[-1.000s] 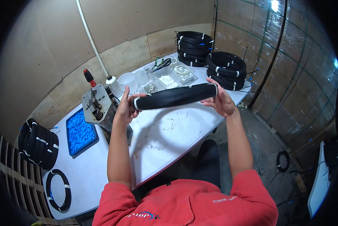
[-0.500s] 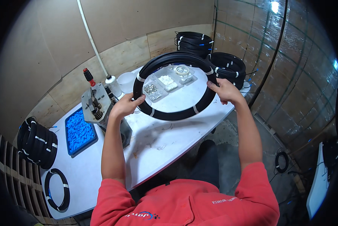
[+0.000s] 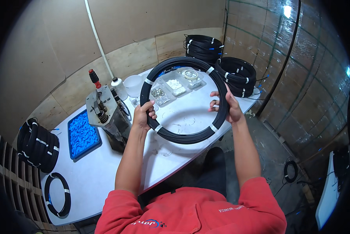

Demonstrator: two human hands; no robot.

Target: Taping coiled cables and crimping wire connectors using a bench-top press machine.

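Observation:
A large coil of black cable (image 3: 184,139), bound with white bands, is held up above the table between my hands. My left hand (image 3: 145,114) grips its left side, thumb over the front and fingers curled through the ring. My right hand (image 3: 232,108) is around the right side, its palm on the outer edge and its loosely bent fingers showing inside the ring. Through the coil's opening, clear plastic trays show on the table, holding silver metal pieces (image 3: 158,93) and small white pieces (image 3: 175,87). A roll of clear tape (image 3: 190,74) lies beside them.
A metal press with a red-tipped lever (image 3: 101,107) stands left of the coil, beside a tray of blue pieces (image 3: 82,134). Stacked black coils stand at the back right (image 3: 236,74) and far left (image 3: 38,145). A single coil (image 3: 67,198) lies at the table's near left.
The coil has come lower and nearer, tilting to face me more squarely. My left hand now wraps its fingers through the ring, and my right hand has shifted its grip with fingers spread.

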